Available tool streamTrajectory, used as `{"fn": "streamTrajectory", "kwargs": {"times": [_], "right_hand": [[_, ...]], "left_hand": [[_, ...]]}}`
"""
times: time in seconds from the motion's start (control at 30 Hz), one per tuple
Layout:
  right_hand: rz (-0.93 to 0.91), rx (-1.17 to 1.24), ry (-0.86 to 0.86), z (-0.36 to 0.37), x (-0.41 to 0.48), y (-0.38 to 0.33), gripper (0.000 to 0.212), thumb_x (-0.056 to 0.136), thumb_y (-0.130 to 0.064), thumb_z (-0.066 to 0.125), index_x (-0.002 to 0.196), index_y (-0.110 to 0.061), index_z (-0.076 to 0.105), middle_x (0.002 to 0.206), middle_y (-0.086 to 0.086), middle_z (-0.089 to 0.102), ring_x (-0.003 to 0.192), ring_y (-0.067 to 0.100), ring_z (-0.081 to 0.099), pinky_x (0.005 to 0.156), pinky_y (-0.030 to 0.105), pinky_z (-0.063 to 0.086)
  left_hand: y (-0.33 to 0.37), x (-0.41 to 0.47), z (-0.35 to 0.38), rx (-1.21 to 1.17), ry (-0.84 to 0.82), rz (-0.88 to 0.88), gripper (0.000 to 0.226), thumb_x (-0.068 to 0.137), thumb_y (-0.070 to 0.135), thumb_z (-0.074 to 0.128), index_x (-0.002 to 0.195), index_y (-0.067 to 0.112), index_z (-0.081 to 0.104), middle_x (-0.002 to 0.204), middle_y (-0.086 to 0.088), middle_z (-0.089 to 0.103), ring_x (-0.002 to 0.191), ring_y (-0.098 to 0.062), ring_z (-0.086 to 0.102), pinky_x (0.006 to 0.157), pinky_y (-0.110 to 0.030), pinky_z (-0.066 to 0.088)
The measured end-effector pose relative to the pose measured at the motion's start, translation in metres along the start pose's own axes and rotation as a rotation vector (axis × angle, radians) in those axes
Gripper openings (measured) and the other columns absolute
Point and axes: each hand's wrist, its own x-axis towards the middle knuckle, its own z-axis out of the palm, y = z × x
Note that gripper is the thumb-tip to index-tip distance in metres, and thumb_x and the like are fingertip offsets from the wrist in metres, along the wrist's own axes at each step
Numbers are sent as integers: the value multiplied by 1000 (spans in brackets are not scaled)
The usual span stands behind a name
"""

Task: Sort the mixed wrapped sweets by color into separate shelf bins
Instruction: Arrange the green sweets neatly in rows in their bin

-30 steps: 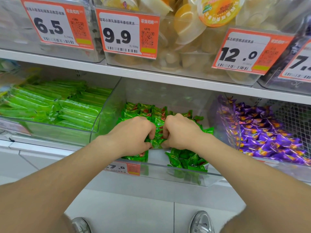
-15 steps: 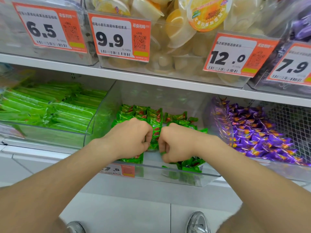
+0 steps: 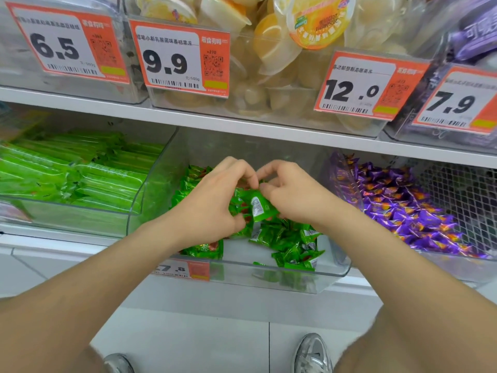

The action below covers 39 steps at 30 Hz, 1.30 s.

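Both hands are inside the clear middle bin (image 3: 333, 273) on the lower shelf, over a pile of small green wrapped sweets (image 3: 293, 243). My left hand (image 3: 212, 200) has its fingers curled round a bunch of green sweets. My right hand (image 3: 290, 192) pinches a green sweet (image 3: 258, 205) that is lifted above the pile between the two hands. The purple wrapped sweets (image 3: 403, 211) fill the bin to the right. Long green packets (image 3: 80, 179) lie in the bin to the left.
The white upper shelf edge (image 3: 242, 125) runs just above my hands, carrying clear bins of jelly cups (image 3: 282, 49) and orange price tags (image 3: 183, 57). A price tag (image 3: 183, 269) hangs on the middle bin's front. White floor tiles and my shoes (image 3: 312, 354) are below.
Both hands rose out of the pile and their fingers loosened from tight fists. A green sweet now stands lifted between them.
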Motion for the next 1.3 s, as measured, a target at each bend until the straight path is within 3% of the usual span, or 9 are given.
{"fn": "streamTrajectory", "kwargs": {"times": [0.17,0.3,0.43,0.57,0.73,0.97,1.1,1.2,1.3], "right_hand": [[127,384,-115,0,1,2,18,107,-9,51,112,-10,68,79,13,68,56,18,59,51,29,47],[175,316,-130,-5,2,5,34,113,-29,41,119,-10,68,103,13,72,64,25,73,51,28,51],[-76,175,-117,-20,-1,10,27,105,-39,61,106,-22,82,94,1,79,81,12,70,70,22,55],[-226,84,-175,-14,0,18,21,89,-25,84,109,-17,81,93,3,81,91,26,77,90,41,62],[-232,12,-276,-8,3,17,28,82,-31,90,107,-21,82,86,-2,80,80,12,77,81,29,63],[-251,-333,-239,12,1,13,16,70,-24,88,86,-24,82,70,-9,75,66,-2,69,67,11,52],[-323,-529,-215,32,3,12,18,77,-27,87,92,-20,82,73,-10,72,69,5,61,80,26,57],[-307,-559,-212,42,7,12,21,77,-30,90,91,-20,78,73,-8,63,82,16,60,79,37,59],[-292,-552,-233,48,11,12,23,77,-29,92,92,-20,77,71,-8,55,79,20,61,76,40,61]], "left_hand": [[2,2,6,-158,98,-54,33,84,9,84,108,27,71,106,12,72,101,-7,70,86,-33,61],[0,2,-1,-105,97,-138,26,87,23,84,110,32,77,88,15,75,84,-3,70,74,-15,54],[-6,-2,-5,-63,-18,-264,32,90,32,81,121,34,73,92,2,69,84,-12,70,86,-30,56],[-6,-2,-12,-238,-90,-350,29,81,26,90,102,21,70,72,-9,74,63,-16,66,69,-37,56],[-11,-5,-21,-152,-163,-345,30,77,31,93,97,28,70,77,-2,77,67,-14,70,74,-44,59],[-33,-12,-30,287,-207,-313,17,85,19,84,86,33,74,81,13,70,68,7,61,60,-12,41],[-37,-16,-26,353,-278,-278,13,87,24,82,85,35,77,83,15,70,75,3,62,66,-21,52],[-37,-16,-20,393,-294,-252,14,85,27,81,85,40,77,89,18,67,91,-7,63,81,-39,59],[-36,-16,-16,450,-335,-246,12,86,28,80,91,38,77,92,18,61,99,-14,63,84,-43,58]]}}
